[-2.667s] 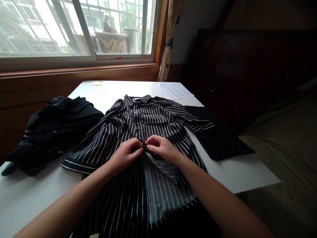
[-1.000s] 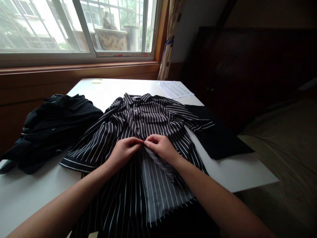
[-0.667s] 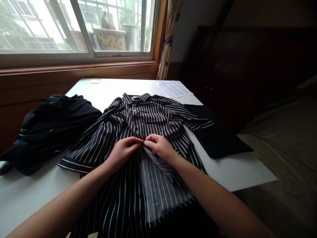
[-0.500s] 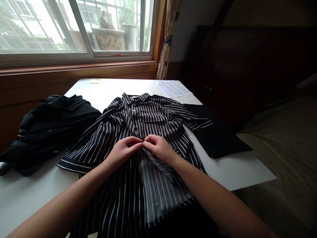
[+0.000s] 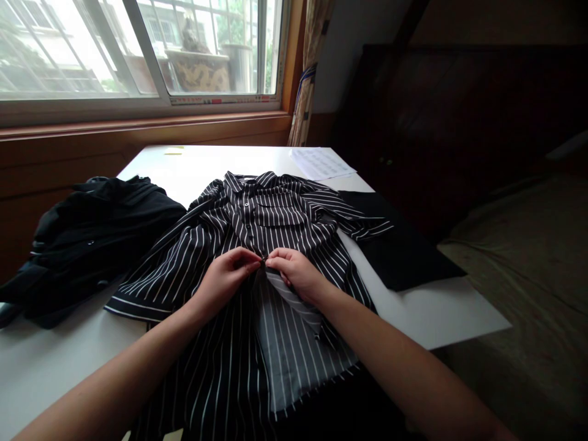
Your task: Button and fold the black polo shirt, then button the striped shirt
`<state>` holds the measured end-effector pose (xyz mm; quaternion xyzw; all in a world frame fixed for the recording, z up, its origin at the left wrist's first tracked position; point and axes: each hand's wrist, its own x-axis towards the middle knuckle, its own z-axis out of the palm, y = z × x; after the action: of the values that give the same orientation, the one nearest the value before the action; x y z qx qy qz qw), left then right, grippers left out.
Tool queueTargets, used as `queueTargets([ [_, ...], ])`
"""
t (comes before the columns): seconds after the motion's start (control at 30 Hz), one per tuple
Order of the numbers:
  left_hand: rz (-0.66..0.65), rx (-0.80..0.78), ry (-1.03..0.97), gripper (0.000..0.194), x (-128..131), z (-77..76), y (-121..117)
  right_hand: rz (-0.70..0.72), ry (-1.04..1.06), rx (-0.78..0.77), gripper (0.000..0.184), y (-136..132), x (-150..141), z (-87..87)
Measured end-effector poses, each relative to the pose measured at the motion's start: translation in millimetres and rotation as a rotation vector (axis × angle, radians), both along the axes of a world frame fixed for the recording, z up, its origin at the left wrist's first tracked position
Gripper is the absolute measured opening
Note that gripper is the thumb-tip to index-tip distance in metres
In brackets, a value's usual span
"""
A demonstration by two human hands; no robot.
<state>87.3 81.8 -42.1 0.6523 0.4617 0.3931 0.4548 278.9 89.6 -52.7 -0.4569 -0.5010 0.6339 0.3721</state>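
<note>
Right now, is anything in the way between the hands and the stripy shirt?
Nothing visible is: the left hand and right hand both pinch the striped button-up shirt at its front opening. The crumpled black garment lies off to the left.

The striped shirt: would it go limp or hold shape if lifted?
The striped shirt would probably hang limp: it lies in soft folds, and its front edge curls back below the right hand. It looks light, since the cloth seems thin. The collar may keep its shape better, with its points lying crisp.

Only illegible print on papers (image 5: 322, 163) and window frame (image 5: 195, 100)
</note>
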Motion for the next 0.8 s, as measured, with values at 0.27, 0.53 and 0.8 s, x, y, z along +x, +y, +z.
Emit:
queueTargets([
  [0.27, 0.045, -0.025, -0.163, 0.024, -14, 0.4, 5, -0.097, -0.225, 0.315, 0.011, 3, 11, 4.4],
  [0.53, -0.220, -0.128, 0.039, 0.011, -40, 16.7, 10, -0.325, -0.215, 0.526, 0.014, 8, 40, 20.7],
  [0.8, -0.428, -0.036, 0.519, 0.011, -47, 24.5, 17, 0.021, -0.151, 0.639, 0.013, -1, 35, 21.5],
])
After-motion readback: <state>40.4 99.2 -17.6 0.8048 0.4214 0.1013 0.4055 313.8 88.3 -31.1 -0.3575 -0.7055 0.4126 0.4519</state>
